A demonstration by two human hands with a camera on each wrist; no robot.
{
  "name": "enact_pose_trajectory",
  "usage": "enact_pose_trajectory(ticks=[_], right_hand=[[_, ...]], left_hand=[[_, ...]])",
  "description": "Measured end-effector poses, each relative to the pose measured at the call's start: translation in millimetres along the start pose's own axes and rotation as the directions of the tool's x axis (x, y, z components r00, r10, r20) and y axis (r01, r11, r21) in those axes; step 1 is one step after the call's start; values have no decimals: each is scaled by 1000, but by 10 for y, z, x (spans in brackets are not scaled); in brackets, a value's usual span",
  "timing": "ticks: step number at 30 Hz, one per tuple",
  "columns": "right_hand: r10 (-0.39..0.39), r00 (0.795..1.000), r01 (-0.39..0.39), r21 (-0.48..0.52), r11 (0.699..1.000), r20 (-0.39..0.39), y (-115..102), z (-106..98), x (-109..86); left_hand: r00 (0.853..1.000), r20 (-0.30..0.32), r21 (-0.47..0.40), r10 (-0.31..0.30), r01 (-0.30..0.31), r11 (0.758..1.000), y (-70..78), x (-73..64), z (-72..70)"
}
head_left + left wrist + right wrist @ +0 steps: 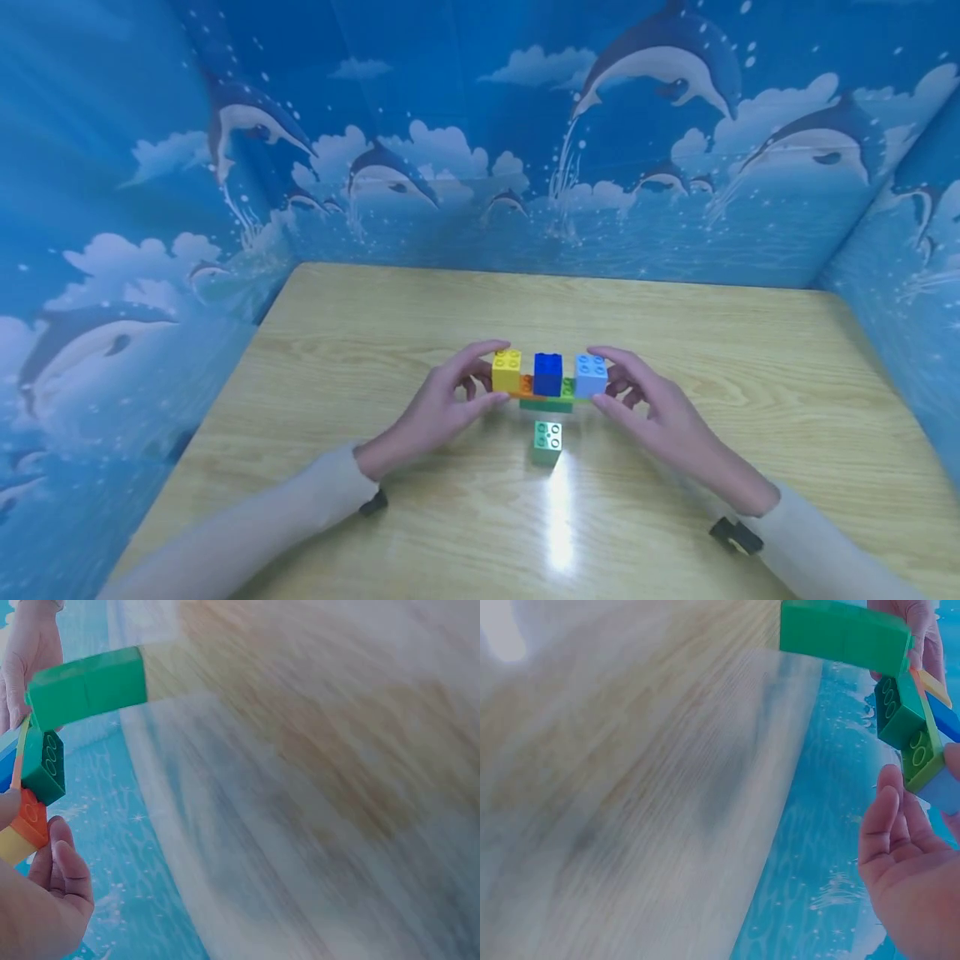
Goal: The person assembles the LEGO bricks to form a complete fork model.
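Both hands hold one joined piece of toy building bricks above the table. My left hand (442, 398) pinches its left end between thumb and fingers, at a yellow brick (506, 372). At the other end my right hand (660, 408) grips a light blue brick (591, 377) the same way. A dark blue brick (547, 375) stands upright in the middle. Beneath run an orange brick (31, 812) and a lime green brick (921, 757), joined below by a dark green brick (898, 712) whose hollow underside shows in both wrist views. A separate green block (547, 443) stands nearer me, untouched.
A light wood-grain table (360, 333) lies under the hands, with a bright glare streak toward its front. A blue curtain (450, 208) printed with dolphins and clouds encloses the back and both sides.
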State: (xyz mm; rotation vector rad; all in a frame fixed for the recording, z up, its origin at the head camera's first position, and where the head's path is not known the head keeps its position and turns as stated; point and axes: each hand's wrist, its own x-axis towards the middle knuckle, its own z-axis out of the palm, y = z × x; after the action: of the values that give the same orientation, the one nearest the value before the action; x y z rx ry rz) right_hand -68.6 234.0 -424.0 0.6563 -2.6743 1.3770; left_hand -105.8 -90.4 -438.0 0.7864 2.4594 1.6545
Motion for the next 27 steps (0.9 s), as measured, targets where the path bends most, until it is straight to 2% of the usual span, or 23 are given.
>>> enact_pose_trajectory(ticks=[6,16,27], right_hand=[[-19,1000,19,2,1000,-16,-95,-30,-139],[-60,998,60,-11,998,9,-173,-55,-280],[-57,998,57,-21,998,18,-195,-77,-328]], left_hand=[[998,5,-9,66,-66,998,113,-78,-1],[998,18,-24,67,-66,998,183,-222,29],[996,8,-29,85,-84,996,196,-272,65]])
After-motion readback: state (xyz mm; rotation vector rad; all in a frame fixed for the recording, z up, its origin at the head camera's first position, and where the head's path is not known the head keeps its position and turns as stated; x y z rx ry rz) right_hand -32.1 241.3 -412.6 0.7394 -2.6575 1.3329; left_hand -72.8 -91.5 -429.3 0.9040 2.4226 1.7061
